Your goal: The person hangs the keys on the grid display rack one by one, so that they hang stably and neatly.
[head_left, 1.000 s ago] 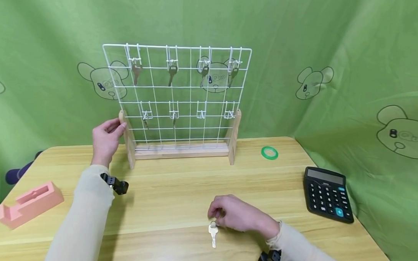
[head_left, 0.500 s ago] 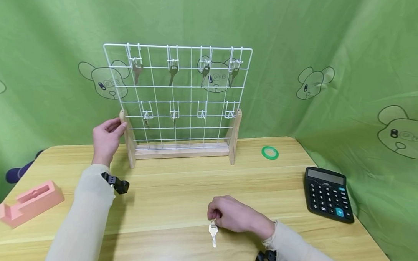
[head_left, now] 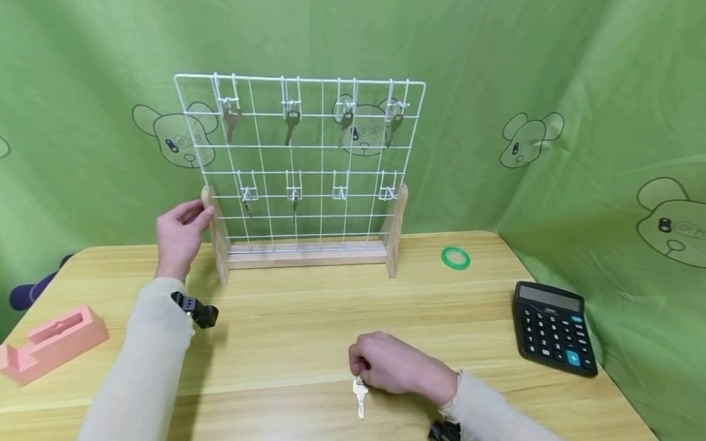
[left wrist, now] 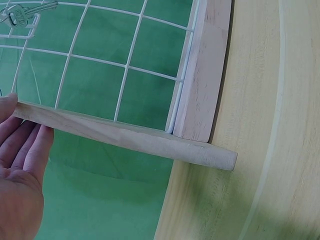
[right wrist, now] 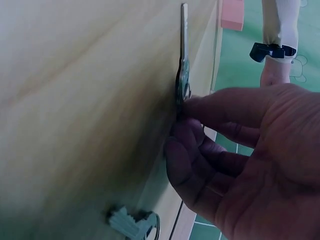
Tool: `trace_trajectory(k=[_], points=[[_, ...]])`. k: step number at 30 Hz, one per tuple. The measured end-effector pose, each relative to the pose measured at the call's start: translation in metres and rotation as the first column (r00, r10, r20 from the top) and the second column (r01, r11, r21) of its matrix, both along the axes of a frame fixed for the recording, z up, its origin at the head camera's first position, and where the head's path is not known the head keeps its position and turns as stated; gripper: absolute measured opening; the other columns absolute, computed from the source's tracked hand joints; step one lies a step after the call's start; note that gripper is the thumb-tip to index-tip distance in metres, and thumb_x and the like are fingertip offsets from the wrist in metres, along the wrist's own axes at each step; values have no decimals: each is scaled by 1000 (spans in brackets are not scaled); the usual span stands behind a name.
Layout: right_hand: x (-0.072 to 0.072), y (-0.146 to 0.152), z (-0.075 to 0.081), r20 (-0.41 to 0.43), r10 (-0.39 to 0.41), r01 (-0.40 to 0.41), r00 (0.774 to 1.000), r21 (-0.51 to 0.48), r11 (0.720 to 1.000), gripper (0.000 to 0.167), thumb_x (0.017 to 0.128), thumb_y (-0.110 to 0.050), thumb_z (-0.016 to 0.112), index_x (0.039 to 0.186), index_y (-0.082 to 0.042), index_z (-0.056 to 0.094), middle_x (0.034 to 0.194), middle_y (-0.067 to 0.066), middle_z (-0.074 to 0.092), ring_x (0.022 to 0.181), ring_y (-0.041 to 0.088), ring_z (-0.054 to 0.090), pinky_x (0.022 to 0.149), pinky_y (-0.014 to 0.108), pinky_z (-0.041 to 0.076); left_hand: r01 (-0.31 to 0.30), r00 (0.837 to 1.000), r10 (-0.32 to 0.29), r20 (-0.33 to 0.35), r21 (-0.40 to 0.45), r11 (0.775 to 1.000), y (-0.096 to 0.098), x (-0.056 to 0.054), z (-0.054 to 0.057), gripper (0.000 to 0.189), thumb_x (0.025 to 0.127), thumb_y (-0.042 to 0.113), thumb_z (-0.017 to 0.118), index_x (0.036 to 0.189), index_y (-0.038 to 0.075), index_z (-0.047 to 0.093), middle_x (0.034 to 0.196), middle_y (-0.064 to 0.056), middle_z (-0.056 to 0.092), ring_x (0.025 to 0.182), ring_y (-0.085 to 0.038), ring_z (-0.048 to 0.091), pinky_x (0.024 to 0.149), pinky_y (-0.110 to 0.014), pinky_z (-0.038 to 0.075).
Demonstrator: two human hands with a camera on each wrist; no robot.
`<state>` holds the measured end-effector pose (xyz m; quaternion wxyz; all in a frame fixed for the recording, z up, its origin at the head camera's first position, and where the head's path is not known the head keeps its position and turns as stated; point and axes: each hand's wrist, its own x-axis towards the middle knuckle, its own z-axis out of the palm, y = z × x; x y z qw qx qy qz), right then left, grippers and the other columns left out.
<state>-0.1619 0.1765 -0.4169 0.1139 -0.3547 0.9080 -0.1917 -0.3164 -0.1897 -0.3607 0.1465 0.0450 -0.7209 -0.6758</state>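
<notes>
My left hand [head_left: 179, 235] holds the top of the left wooden upright [left wrist: 125, 140] of a white wire grid rack [head_left: 323, 148], thumb on one side and fingers on the other. Flat metal keys, such as this key [head_left: 292, 119], hang from the hooks along the top row. Two lower-left hooks also carry keys; the two lower-right hooks [head_left: 340, 193] are bare. Low over the table, my right hand [head_left: 396, 365] pinches the ring end of a silver key [head_left: 360, 396] with thumb and fingertips. A second loose key [right wrist: 131, 223] shows below that hand in the right wrist view.
A black calculator [head_left: 553, 328] lies at the right of the wooden table [head_left: 279, 322]. Behind it is a green tape roll [head_left: 455, 258]. On the left stands a pink tape dispenser [head_left: 53, 345]. Green curtain [head_left: 481, 50] surrounds the back and sides.
The right hand and wrist have shifted slightly left, and the fingertips now cover the key's ring. The key stays in place. The left hand keeps its hold on the upright.
</notes>
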Motion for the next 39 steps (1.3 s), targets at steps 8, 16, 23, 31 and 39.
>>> trace_trajectory(k=[8,16,23,31,39], points=[[-2,3,0,40,11,-9,999,-49,999,23,80,2,67,76,-20,60,70,-15,51,66,1,48,58,17,47,-11,1000,11,-1,-28,1000,1,0,0,47,94,16,69,136,0,54,136,-20,55,120,-25,57,95,-22,50],[-2,6,3,186,3,49,983,-274,960,20,84,6,67,85,-15,64,79,-10,60,73,4,55,66,21,54,-7,1000,7,0,-17,1000,1,1,1,48,94,15,69,136,0,53,137,-21,54,121,-25,57,95,-22,50],[-1,7,8,247,-89,182,965,-385,905,20,85,3,68,91,-17,66,88,-7,65,85,10,62,78,26,56,-4,1000,4,2,-4,1000,1,2,1,47,94,14,69,136,0,54,137,-21,54,121,-26,57,95,-22,50],[-2,9,9,337,-94,259,937,-490,832,16,85,2,69,92,-11,67,90,-1,66,88,19,63,80,32,57,-1,1000,1,-2,-32,999,1,3,1,47,94,15,68,136,0,53,137,-20,55,121,-26,57,95,-22,50],[-2,8,15,355,-115,305,928,-544,782,9,86,-2,70,93,-6,67,92,8,67,90,23,62,80,31,56,-5,1000,4,-13,-41,999,1,3,0,46,95,15,68,136,-1,53,136,-21,55,120,-26,57,95,-22,50]])
